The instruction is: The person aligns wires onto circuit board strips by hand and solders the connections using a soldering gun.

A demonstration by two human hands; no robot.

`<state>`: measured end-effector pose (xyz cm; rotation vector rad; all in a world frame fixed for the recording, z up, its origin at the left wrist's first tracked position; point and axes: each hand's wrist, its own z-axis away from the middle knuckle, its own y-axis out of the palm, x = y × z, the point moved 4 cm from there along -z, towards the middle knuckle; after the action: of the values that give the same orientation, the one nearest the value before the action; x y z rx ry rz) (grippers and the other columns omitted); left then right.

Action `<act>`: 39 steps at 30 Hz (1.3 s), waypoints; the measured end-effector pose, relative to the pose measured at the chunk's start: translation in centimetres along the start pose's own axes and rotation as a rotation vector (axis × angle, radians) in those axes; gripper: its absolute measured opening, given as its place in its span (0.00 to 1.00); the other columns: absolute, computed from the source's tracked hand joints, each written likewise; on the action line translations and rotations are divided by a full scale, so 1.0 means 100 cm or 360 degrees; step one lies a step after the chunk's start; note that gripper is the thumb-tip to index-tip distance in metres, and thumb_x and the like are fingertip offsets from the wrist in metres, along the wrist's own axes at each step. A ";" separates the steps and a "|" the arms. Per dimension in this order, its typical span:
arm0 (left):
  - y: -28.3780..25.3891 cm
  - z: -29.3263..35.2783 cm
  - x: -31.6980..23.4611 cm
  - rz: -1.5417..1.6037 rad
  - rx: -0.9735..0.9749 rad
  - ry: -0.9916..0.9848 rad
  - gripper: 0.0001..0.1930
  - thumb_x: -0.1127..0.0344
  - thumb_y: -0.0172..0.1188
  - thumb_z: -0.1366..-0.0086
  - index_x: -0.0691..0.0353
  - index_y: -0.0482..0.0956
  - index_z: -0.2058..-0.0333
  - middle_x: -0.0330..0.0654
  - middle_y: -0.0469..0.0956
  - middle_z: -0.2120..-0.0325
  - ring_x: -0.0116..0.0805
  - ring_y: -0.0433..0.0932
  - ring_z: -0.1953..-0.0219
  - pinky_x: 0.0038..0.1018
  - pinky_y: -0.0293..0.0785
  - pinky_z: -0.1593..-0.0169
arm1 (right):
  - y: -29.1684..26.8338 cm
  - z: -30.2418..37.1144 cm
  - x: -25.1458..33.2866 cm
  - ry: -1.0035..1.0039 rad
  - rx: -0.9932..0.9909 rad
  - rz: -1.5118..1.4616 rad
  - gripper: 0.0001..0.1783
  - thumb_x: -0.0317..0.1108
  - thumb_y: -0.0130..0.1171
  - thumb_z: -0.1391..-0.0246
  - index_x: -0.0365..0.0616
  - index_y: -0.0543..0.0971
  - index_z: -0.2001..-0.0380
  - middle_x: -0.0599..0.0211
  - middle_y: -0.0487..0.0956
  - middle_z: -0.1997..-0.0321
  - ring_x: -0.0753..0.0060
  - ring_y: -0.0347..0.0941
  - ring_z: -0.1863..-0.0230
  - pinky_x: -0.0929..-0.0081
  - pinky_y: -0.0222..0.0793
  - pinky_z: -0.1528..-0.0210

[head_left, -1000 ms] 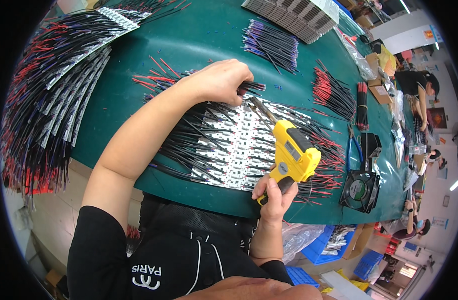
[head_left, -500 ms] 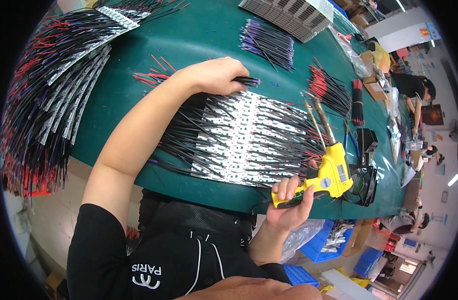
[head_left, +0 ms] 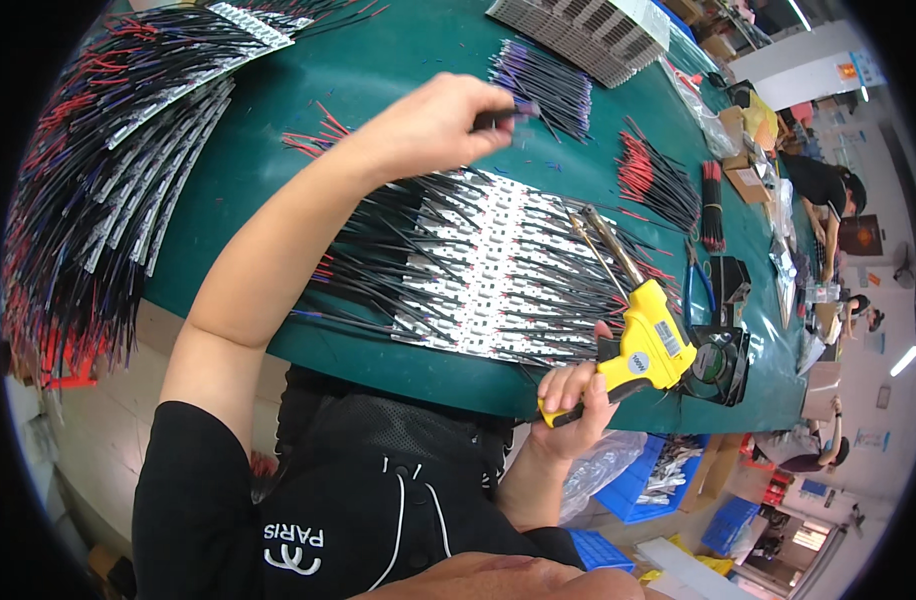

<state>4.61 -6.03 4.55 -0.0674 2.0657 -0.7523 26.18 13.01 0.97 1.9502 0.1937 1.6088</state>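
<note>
Spreads widest of all: a green tabletop (head_left: 408, 60). Next, over the left end, a large heap of wired strips (head_left: 158, 165), mostly black, with red and purple wire ends. Then a panel of white strips (head_left: 483, 270) near the front edge, long axis running away from that edge, black wires fanning out left and right.

Grips a yellow soldering gun (head_left: 658, 340) by the handle in the right hand (head_left: 575, 405), fingers wrapped round with no gap visible, beside the panel's near right corner. Points forward and leftward along the barrel, tip over the wires on the panel's right side in the view; cannot tell how high above.

Beyond the panel, just past the left hand (head_left: 443, 125) to the right, a pile of purple-tipped wires (head_left: 553, 90), slanting down from left to right, much nearer to this hand than to the other.

Smallest, in the left hand, a bundle of dark wires (head_left: 498, 118), pinched in bent fingers, too blurred to count. Runs nearly left to right, pale purplish ends poking out rightward at the pile's near edge.
</note>
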 end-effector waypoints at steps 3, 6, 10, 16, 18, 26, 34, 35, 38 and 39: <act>0.018 0.006 0.005 -0.0163 0.0363 -0.0311 0.10 0.69 0.60 0.50 0.70 0.76 0.69 0.50 0.76 0.78 0.37 0.75 0.75 0.28 0.69 0.67 | 0.003 0.000 -0.007 -0.0022 0.0029 0.0174 0.28 0.33 0.45 0.44 0.22 0.54 0.47 0.69 0.63 0.89 0.76 0.60 0.92 0.80 0.61 0.87; 0.026 0.010 0.010 -0.0182 0.0416 -0.0363 0.11 0.69 0.61 0.53 0.69 0.77 0.71 0.53 0.75 0.79 0.44 0.75 0.74 0.31 0.70 0.66 | 0.006 0.002 -0.019 0.0058 0.0083 0.0145 0.25 0.32 0.43 0.42 0.23 0.56 0.48 0.64 0.66 0.87 0.76 0.61 0.91 0.80 0.63 0.87; 0.029 0.012 0.012 -0.0272 0.0423 -0.0409 0.11 0.69 0.61 0.56 0.69 0.78 0.72 0.54 0.75 0.79 0.47 0.76 0.73 0.33 0.70 0.66 | 0.006 0.003 -0.028 0.0095 0.0086 0.0291 0.20 0.31 0.45 0.43 0.25 0.60 0.53 0.63 0.68 0.85 0.78 0.63 0.89 0.81 0.65 0.85; 0.034 0.012 0.015 -0.0316 0.0415 -0.0430 0.11 0.69 0.61 0.58 0.69 0.77 0.75 0.53 0.74 0.81 0.47 0.75 0.74 0.33 0.70 0.66 | 0.006 0.002 -0.031 0.0068 0.0184 0.0603 0.17 0.35 0.45 0.44 0.30 0.62 0.59 0.63 0.66 0.87 0.75 0.61 0.90 0.80 0.63 0.87; 0.034 0.013 0.016 -0.0307 0.0407 -0.0432 0.10 0.69 0.60 0.59 0.69 0.77 0.76 0.53 0.74 0.81 0.46 0.75 0.74 0.32 0.70 0.66 | 0.008 0.001 -0.031 0.0077 0.0183 0.0587 0.17 0.34 0.45 0.44 0.30 0.62 0.59 0.63 0.66 0.87 0.76 0.61 0.90 0.80 0.63 0.87; 0.035 0.012 0.015 -0.0343 0.0373 -0.0417 0.09 0.69 0.61 0.59 0.69 0.75 0.79 0.52 0.73 0.82 0.47 0.74 0.74 0.33 0.69 0.67 | 0.009 -0.001 -0.034 0.0107 0.0171 0.0579 0.16 0.34 0.45 0.45 0.30 0.62 0.59 0.64 0.66 0.87 0.76 0.61 0.89 0.80 0.63 0.87; 0.036 0.013 0.012 -0.0429 0.0356 -0.0415 0.10 0.69 0.61 0.60 0.68 0.75 0.79 0.52 0.73 0.82 0.48 0.75 0.73 0.35 0.69 0.66 | 0.012 -0.002 -0.034 0.0187 0.0141 0.0642 0.15 0.32 0.45 0.44 0.30 0.62 0.60 0.65 0.65 0.87 0.78 0.60 0.89 0.81 0.62 0.87; 0.036 0.012 0.011 -0.0448 0.0379 -0.0435 0.10 0.69 0.61 0.61 0.68 0.75 0.79 0.52 0.73 0.81 0.48 0.75 0.73 0.35 0.69 0.66 | 0.011 -0.002 -0.034 0.0185 0.0141 0.0641 0.15 0.32 0.45 0.44 0.30 0.62 0.60 0.65 0.65 0.87 0.78 0.60 0.89 0.81 0.62 0.87; 0.036 0.012 0.011 -0.0451 0.0403 -0.0466 0.10 0.69 0.61 0.61 0.68 0.75 0.79 0.52 0.73 0.81 0.47 0.75 0.72 0.35 0.69 0.66 | 0.011 -0.003 -0.032 0.0159 0.0208 0.0715 0.15 0.32 0.44 0.44 0.29 0.62 0.60 0.65 0.65 0.88 0.77 0.60 0.90 0.81 0.62 0.87; 0.036 0.012 0.012 -0.0454 0.0401 -0.0463 0.10 0.69 0.61 0.61 0.68 0.75 0.79 0.52 0.73 0.81 0.47 0.75 0.72 0.35 0.69 0.66 | 0.011 -0.003 -0.031 0.0142 0.0176 0.0698 0.17 0.32 0.45 0.44 0.27 0.62 0.58 0.65 0.65 0.89 0.77 0.60 0.90 0.81 0.62 0.87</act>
<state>5.72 -4.06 1.26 -0.3165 1.6905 -1.1036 24.82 10.79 -1.03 2.1096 -0.1238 2.0008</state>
